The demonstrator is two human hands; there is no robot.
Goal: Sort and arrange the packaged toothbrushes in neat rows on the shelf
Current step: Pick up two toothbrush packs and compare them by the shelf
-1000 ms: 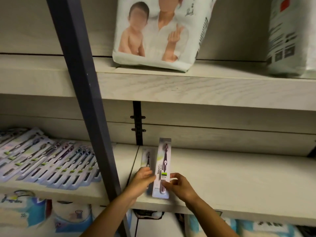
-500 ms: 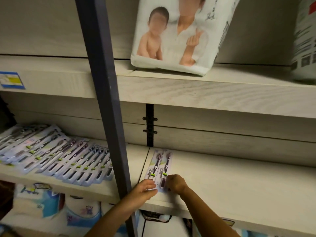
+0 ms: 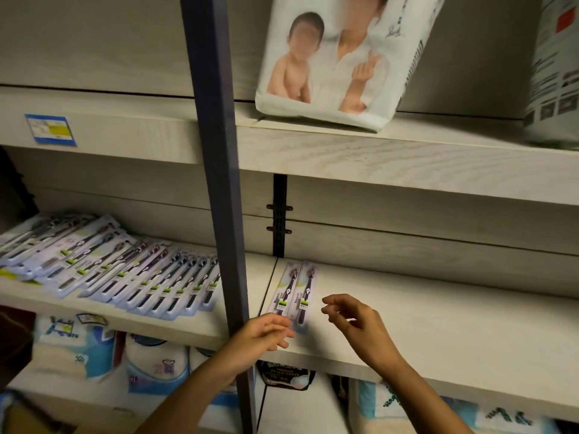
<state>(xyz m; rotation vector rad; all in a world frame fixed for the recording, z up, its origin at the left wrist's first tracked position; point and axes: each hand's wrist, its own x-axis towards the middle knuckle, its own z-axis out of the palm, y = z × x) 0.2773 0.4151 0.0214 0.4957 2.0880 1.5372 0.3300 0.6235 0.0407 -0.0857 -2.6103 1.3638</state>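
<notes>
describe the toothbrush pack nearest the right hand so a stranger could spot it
Right of the dark upright post, the shelf board holds two toothbrush packs side by side. It is the right one, farther from the post.

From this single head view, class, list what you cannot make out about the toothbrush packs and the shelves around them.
1. Two packs: the left hand covers their lower ends, and contact cannot be told.
2. Row of packs: the grey post hides its right end.
3. Price label: the print is too small and blurred to read.
4. White bag: it is cut off by the right edge of the frame.
</notes>
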